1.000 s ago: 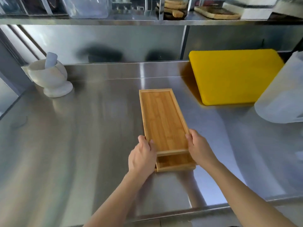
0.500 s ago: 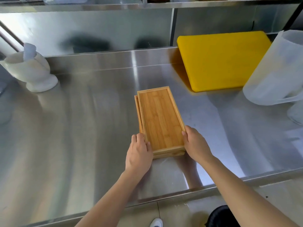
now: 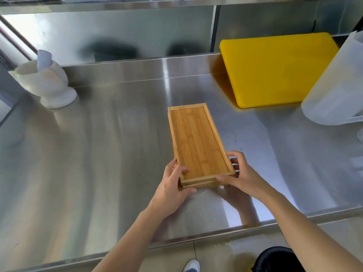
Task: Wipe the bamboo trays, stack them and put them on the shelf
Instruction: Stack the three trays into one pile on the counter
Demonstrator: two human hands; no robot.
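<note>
Gleaming steel counter (image 3: 98,154) bears stacked bamboo trays (image 3: 198,142), left hand (image 3: 172,185) and right hand (image 3: 241,173) grip clamped on them.

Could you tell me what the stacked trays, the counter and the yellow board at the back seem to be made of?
The stacked trays look like bamboo: warm tan, strip grain, matte. The counter appears to be brushed stainless steel; it mirrors the hands and shows streaked glare. The yellow board is probably plastic: uniform colour, smooth, rounded corners.
</note>
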